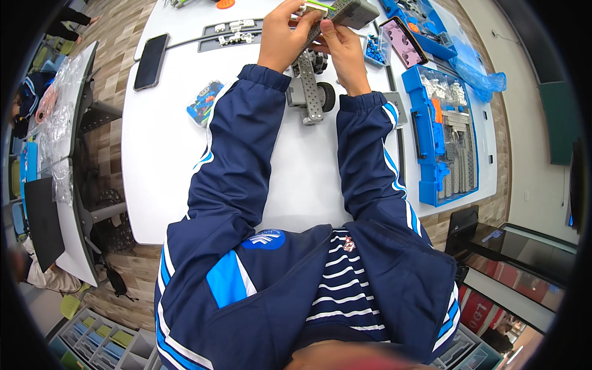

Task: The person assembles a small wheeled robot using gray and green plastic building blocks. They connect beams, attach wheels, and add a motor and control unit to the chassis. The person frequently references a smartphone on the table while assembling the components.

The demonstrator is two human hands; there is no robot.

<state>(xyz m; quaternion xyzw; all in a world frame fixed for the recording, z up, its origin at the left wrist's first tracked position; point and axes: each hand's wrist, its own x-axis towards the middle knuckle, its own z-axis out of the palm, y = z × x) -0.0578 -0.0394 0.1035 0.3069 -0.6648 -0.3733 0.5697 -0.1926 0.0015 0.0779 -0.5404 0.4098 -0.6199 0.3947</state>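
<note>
At the table's far edge, both hands are closed on a grey construction-kit assembly point(356, 13) of perforated beams with a block-shaped housing. My left hand point(280, 38) grips its left side, fingertips by a small white connector point(312, 8) and a thin green rod. From the right, my right hand point(346, 54) pinches the same beam with its thumb on the front. Just below the hands is a grey beam section point(312, 102) with a black wheel point(325, 97). Whether it joins the held part is hidden by the fingers.
On the white table point(161, 179) lie a phone point(151, 61), a grey tray of white connectors point(229, 41) and a bag of coloured parts point(205, 102). To the right are a blue parts case point(425, 166), a box of blue pegs point(374, 50) and a lit phone point(404, 42).
</note>
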